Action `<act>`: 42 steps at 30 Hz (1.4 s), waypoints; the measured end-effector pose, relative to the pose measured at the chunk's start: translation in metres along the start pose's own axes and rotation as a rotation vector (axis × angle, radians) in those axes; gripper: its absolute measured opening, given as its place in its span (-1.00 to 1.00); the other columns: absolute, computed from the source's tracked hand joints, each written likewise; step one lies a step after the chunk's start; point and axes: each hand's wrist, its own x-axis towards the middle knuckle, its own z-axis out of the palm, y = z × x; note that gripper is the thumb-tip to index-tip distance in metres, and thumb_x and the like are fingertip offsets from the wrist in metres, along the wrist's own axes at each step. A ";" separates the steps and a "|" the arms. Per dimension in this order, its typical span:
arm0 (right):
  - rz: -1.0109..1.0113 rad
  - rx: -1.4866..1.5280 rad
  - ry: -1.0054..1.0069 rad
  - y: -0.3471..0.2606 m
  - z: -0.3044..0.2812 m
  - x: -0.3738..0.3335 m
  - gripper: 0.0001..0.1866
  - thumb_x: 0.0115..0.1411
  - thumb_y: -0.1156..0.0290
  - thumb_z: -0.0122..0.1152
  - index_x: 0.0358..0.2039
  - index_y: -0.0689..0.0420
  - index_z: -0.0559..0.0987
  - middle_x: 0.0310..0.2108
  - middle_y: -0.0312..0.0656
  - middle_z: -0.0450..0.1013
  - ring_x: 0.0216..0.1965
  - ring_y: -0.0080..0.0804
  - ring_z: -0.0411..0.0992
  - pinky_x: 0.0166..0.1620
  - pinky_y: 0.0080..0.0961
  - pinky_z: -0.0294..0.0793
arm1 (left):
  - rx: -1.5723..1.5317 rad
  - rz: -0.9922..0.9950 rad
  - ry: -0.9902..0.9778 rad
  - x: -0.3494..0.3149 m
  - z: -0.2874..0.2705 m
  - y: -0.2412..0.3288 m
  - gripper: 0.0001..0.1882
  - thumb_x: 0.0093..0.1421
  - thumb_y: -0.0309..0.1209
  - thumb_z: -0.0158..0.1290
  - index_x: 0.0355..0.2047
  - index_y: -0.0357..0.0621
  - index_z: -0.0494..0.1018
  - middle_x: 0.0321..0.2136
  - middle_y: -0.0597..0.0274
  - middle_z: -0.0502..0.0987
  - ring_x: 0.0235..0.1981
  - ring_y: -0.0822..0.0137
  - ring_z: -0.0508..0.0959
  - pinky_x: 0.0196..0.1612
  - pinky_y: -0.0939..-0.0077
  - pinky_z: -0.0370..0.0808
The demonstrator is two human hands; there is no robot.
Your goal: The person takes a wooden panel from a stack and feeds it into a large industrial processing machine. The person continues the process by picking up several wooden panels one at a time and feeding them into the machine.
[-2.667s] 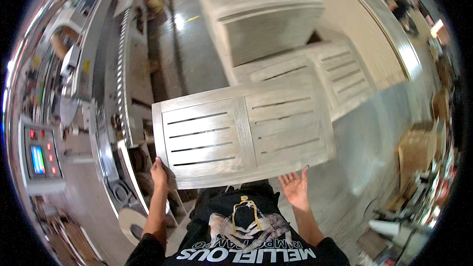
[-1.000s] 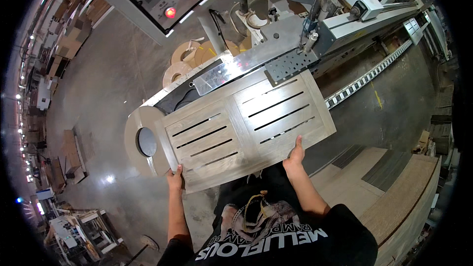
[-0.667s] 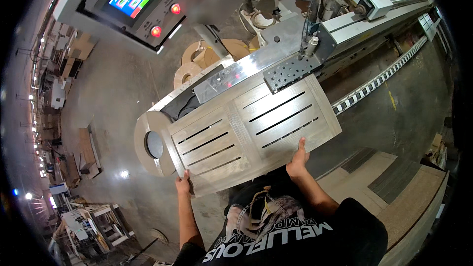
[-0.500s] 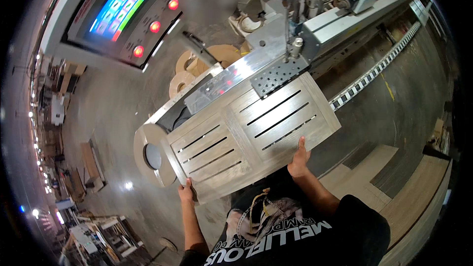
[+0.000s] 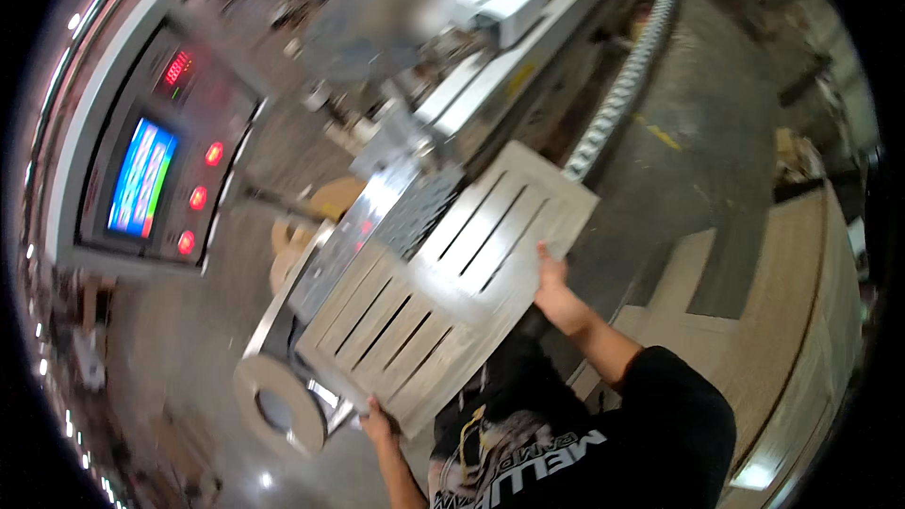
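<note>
A pale wood-grain panel (image 5: 436, 290) with two groups of long slots lies slanted across the middle of the view. At its near left corner, my left hand (image 5: 379, 422) grips the edge. My right hand (image 5: 558, 294) holds the near long edge toward the right end, its thumb on the top face. The panel's far long edge lies along a machine's metal bed (image 5: 377, 212), by a dark perforated plate (image 5: 432, 212). Whether the panel rests on the bed I cannot tell. Below its near edge is my black shirt.
A control box (image 5: 156, 165) with a lit screen and red buttons stands at the left. A roll of tan edge tape (image 5: 283, 405) sits by the bed's near end. The machine's long rail (image 5: 528, 61) runs to the far right. Stacked wood-grain boards (image 5: 773, 292) lie at my right.
The view has swung round, so the machine and control box appear farther left and the panel steeper. Both hands keep their hold on the panel.
</note>
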 end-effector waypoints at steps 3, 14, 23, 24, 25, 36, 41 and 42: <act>-0.169 -0.117 0.068 0.027 -0.003 0.090 -0.32 0.16 0.12 0.38 0.20 0.11 0.34 0.12 -0.15 0.41 0.07 -0.18 0.38 0.13 -0.09 0.37 | -0.175 0.026 -0.095 -0.019 0.039 0.018 -0.42 0.29 -0.27 0.13 0.06 -0.51 0.17 -0.08 -0.15 0.45 -0.19 0.04 0.54 -0.11 0.16 0.54; 0.038 -0.110 -0.401 0.001 -0.053 -0.060 -0.15 0.20 -0.05 0.26 0.24 0.35 0.23 0.29 0.04 0.15 0.23 -0.14 0.24 0.22 -0.12 0.29 | 0.255 0.215 -0.382 0.015 0.085 0.012 -0.44 0.42 -0.14 -0.11 0.01 -0.58 0.35 -0.11 -0.20 0.53 -0.17 0.07 0.56 -0.09 0.27 0.50; 0.557 -0.443 -0.600 0.172 -0.068 -0.133 -0.17 0.22 0.02 0.28 0.31 0.24 0.16 0.29 0.12 0.13 0.20 -0.05 0.33 0.15 -0.20 0.48 | 0.701 0.725 -0.595 -0.012 0.115 0.072 -0.57 0.37 -0.20 -0.12 -0.34 -0.41 0.49 -0.39 -0.23 0.58 -0.33 -0.16 0.57 -0.24 0.10 0.46; 0.549 -0.451 -0.598 0.177 -0.067 -0.134 -0.17 0.22 0.02 0.28 0.31 0.24 0.16 0.29 0.12 0.13 0.20 -0.05 0.33 0.15 -0.20 0.48 | 0.781 0.757 -0.635 -0.022 0.113 0.087 -0.60 0.36 -0.23 -0.13 -0.41 -0.34 0.50 -0.42 -0.20 0.58 -0.35 -0.18 0.57 -0.27 0.05 0.45; 0.454 -0.366 -0.625 0.186 -0.066 -0.129 -0.27 0.28 0.10 0.20 0.28 0.26 0.18 0.24 0.12 0.22 0.15 -0.05 0.38 0.14 -0.21 0.50 | 0.799 0.963 -0.455 -0.044 0.109 0.106 -0.67 0.34 -0.29 -0.12 -0.45 -0.26 0.47 -0.46 -0.11 0.58 -0.40 -0.14 0.57 -0.32 0.00 0.43; -0.042 -0.488 -0.333 0.134 -0.030 -0.103 -0.58 0.39 0.24 0.05 0.00 0.39 0.40 -0.13 0.02 0.55 -0.59 -0.40 0.42 -0.48 -0.46 0.55 | 0.965 1.307 -0.138 0.042 0.051 0.117 -0.37 0.13 -0.30 0.11 0.17 -0.37 0.32 0.25 -0.11 0.27 0.28 -0.23 0.21 0.36 -0.03 0.02; -0.159 -0.259 -0.218 0.109 -0.040 -0.089 -0.60 0.34 0.16 0.13 -0.02 0.25 0.46 -0.19 -0.17 0.54 -0.61 -0.54 0.25 -0.37 -0.46 0.50 | 0.958 1.214 -0.307 0.035 0.050 0.120 -0.34 0.16 -0.17 0.10 0.21 -0.27 0.31 0.26 0.03 0.30 0.28 -0.08 0.25 0.37 0.02 0.05; -0.116 -0.213 -0.254 0.109 -0.053 -0.070 -0.63 0.35 0.09 0.11 -0.11 0.18 0.48 -0.30 -0.30 0.48 -0.60 -0.56 0.24 -0.42 -0.49 0.40 | 0.974 1.267 -0.323 0.044 0.059 0.114 -0.34 0.16 -0.16 0.11 0.21 -0.26 0.31 0.26 0.05 0.29 0.28 -0.06 0.26 0.37 0.02 0.05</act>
